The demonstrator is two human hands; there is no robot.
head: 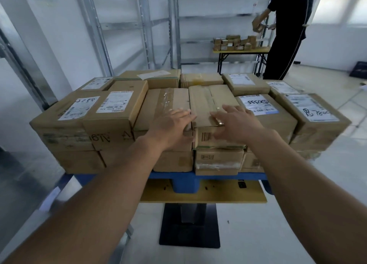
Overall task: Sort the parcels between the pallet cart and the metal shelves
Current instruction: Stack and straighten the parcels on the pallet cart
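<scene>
Labels (85,106) read "5288", others "50555" (256,104) and "7600" (316,110).

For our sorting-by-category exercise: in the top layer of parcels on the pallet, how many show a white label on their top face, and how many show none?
White-labelled parcels: 8
Unlabelled parcels: 3
Total: 11

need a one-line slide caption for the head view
Both hands, left hand and right hand, rest open on two taped parcels atop the loaded blue pallet.
</scene>
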